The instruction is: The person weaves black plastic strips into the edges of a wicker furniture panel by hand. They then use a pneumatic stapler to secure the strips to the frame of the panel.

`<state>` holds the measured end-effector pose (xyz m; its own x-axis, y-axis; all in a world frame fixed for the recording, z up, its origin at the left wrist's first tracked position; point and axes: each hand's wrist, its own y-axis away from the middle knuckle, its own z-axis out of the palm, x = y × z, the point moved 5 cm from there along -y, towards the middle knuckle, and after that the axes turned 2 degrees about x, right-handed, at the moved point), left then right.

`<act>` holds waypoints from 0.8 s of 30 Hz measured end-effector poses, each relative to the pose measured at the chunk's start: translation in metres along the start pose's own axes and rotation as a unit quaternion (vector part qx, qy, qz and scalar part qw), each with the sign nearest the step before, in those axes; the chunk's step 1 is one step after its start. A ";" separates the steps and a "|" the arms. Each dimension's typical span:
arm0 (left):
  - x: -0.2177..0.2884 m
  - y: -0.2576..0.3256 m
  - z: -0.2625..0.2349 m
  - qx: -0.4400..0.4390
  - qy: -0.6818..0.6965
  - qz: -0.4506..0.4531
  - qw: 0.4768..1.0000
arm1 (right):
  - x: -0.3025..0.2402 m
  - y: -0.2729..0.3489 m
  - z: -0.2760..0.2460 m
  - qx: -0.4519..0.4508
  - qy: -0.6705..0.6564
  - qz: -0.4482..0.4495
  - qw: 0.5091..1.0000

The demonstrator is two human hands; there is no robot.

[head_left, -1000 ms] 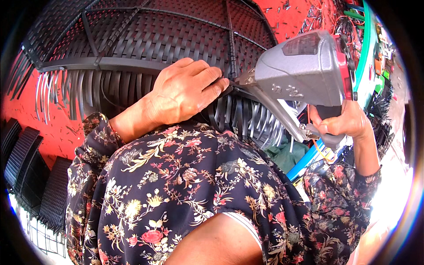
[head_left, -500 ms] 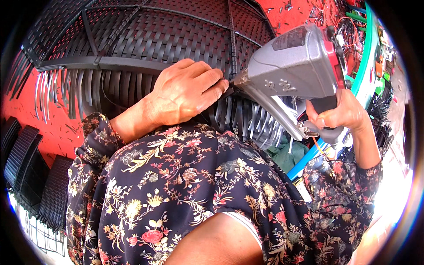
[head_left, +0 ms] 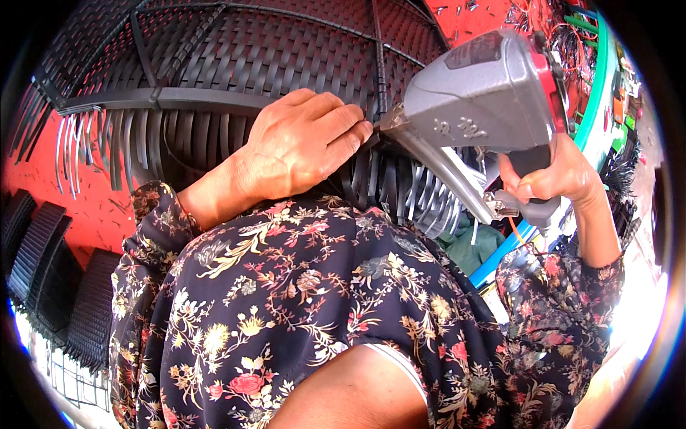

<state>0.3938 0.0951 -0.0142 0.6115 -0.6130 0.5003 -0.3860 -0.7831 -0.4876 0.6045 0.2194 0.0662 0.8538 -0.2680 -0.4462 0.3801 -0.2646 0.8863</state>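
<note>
A black woven plastic wicker panel (head_left: 286, 57) on a dark metal frame (head_left: 193, 98) lies before me, its loose strip ends (head_left: 200, 136) hanging over the near edge. My left hand (head_left: 293, 143) rests over that edge, thumb and forefinger pressed together on what looks like a black strip; the fingers' undersides are hidden. In my right hand (head_left: 561, 175) is the dark grip of a silver-grey staple gun (head_left: 471, 100). Its nose (head_left: 391, 120) points left and sits at the frame edge, just beside my left fingertips. Whether the nose touches the frame is unclear.
Black woven pieces (head_left: 43, 250) stand at the left on the red floor (head_left: 86, 222), among scattered strip scraps. A teal-and-blue curved rim (head_left: 597, 100) runs along the right, with cluttered small items beyond it. Green cloth (head_left: 471, 247) lies below the gun.
The staple gun's body and my right hand have shifted slightly to the right, with the nose still near the same spot. My left hand has barely moved.
</note>
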 end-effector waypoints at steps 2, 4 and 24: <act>0.000 0.000 0.000 0.010 0.001 0.001 1.000 | -0.003 -0.002 0.000 0.002 0.010 -0.026 1.000; -0.001 0.002 -0.002 0.026 0.002 0.004 1.000 | -0.002 -0.002 0.000 0.002 0.022 -0.015 1.000; -0.001 0.003 0.003 0.036 0.016 0.005 0.999 | -0.017 -0.003 0.008 -0.013 -0.002 -0.016 1.000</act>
<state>0.3945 0.0939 -0.0181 0.5845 -0.6245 0.5180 -0.3405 -0.7683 -0.5419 0.5861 0.2179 0.0697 0.8393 -0.2635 -0.4755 0.4168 -0.2498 0.8740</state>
